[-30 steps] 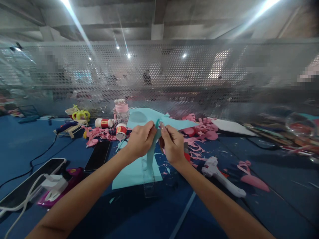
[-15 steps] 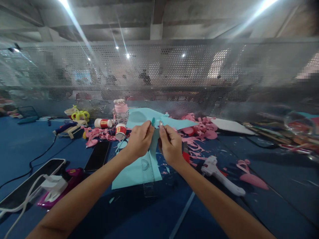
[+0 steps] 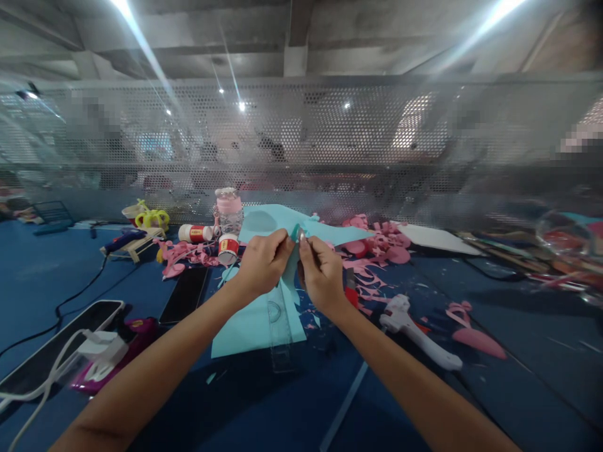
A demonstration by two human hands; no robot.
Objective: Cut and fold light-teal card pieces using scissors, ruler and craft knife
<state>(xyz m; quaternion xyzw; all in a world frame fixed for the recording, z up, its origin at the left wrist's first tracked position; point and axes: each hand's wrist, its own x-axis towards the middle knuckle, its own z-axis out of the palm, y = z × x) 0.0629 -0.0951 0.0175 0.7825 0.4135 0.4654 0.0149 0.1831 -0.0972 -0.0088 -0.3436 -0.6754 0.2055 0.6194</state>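
My left hand [image 3: 264,262] is closed, its thumb and fingers pinching a small teal strip of paper [image 3: 296,232]. Fingertip to fingertip with it, my right hand [image 3: 323,273] also pinches that strip, and its nails show at the top. The lower fingers of both hands hide part of the strip. Beneath them a light blue paper sheet [image 3: 240,333] lies on the table, with a clear plastic ruler [image 3: 281,333] across its right side. Behind the hands is another light blue sheet [image 3: 273,216] with a round hole or darker disc in it.
Pink cut-out scraps [image 3: 372,276] spread behind and to the right. A white glue gun [image 3: 417,336] lies at right. At left are a black phone [image 3: 184,295], a white charger [image 3: 102,348], paper cups [image 3: 228,248] and a pink-lidded bottle [image 3: 228,207]. A perforated metal screen [image 3: 301,138] stands behind.
My fingertips have drawn closer together, and the teal strip now curves up between them. The hands have otherwise barely shifted.
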